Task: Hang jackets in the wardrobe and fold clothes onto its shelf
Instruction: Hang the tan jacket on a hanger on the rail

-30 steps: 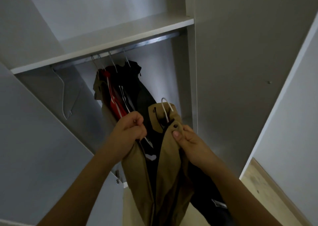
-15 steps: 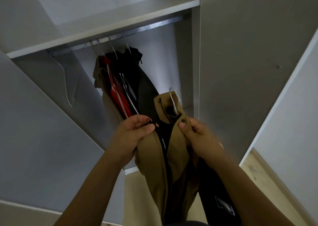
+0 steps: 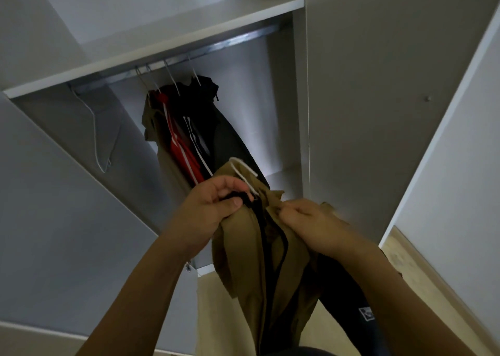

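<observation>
— What are the hands doing?

— The left hand [image 3: 213, 209] is curled round the left front edge of a tan jacket [image 3: 259, 250], near the collar, thumb pressed over a bit of dark lining. The right hand [image 3: 305, 220] pinches the opposite front edge. My guess is they are drawing the two sides together so the jacket sits square on its hanger.

— So it's on a hanger already?

— Yes, a white hanger hook [image 3: 243, 175] sticks up out of the collar, just above the left hand. It isn't on anything yet; the jacket is held up in front of the open wardrobe, below the rail [image 3: 243, 37].

— Why hold it by the front rather than the hook?

— Probably to stop it sliding off the hanger before it goes up. A dark garment [image 3: 349, 296] also hangs under the right forearm; I can't tell how it's held.

— What's on the rail?

— Several jackets [image 3: 194, 128] bunched together in the middle: olive, red with white stripes, black. An empty hanger [image 3: 100, 136] hangs at the far left. The free stretch of rail to the right of the bunch looks like the natural spot.

— And the shelf [image 3: 162, 41]?

— It sits above the rail; no folded clothes show on it from here.
</observation>
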A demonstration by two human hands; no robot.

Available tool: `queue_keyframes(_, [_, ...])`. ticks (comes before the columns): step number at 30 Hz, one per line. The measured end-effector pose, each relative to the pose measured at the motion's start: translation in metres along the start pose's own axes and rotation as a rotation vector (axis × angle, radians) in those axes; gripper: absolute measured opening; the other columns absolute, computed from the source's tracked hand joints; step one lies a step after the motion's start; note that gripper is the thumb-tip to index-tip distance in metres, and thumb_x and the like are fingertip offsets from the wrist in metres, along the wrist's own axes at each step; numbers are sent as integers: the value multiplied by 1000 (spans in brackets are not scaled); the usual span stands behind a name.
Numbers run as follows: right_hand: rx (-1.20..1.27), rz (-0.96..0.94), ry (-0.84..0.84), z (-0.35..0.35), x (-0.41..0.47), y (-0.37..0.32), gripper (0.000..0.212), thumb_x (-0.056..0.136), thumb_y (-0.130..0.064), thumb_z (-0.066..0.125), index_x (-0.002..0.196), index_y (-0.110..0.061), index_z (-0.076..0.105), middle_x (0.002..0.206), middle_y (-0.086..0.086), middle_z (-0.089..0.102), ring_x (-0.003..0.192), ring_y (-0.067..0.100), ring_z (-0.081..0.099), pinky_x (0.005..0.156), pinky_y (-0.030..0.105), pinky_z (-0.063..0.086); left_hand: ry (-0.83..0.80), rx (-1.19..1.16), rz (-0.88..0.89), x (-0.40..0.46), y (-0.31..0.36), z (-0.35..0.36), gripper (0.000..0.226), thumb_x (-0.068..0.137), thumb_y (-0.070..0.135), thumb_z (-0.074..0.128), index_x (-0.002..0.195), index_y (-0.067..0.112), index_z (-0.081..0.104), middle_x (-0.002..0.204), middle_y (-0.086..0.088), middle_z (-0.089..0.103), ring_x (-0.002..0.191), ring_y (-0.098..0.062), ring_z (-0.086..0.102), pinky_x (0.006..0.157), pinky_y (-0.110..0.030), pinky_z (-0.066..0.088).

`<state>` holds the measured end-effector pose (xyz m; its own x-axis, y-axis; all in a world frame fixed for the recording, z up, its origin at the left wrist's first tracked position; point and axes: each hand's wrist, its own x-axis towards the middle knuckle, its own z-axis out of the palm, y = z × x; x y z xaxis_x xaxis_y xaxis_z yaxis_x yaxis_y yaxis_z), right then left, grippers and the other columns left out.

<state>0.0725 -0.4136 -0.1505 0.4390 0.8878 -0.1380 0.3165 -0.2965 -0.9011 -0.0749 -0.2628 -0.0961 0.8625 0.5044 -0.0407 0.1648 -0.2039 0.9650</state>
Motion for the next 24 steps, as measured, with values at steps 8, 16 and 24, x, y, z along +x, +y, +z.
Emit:
queue_keyframes(8, [30,-96,-137,1,-1,-1,31,98,-50,40,85,-37,64,81,-13,64,76,5,62,73,28,50,56,-30,-100,-2,7,8,14,87,-1,62,94,10,67,91,-7,74,87,-19,71,73,-22,56])
queue_keyframes(16, [42,-150,-138,0,-7,-3,33,98,-41,44,72,-34,63,72,-6,59,73,13,60,73,35,50,-4,-89,-254,-5,10,6,12,84,3,64,90,11,71,93,-7,74,86,-18,72,69,-22,56])
queue_keyframes(24, [19,-146,-157,-1,-10,-6,31,98,-34,46,79,-21,67,74,1,62,76,21,62,78,41,51,-71,-4,-297,-8,15,8,15,84,5,66,83,18,75,90,-4,74,82,-16,72,68,-21,55])
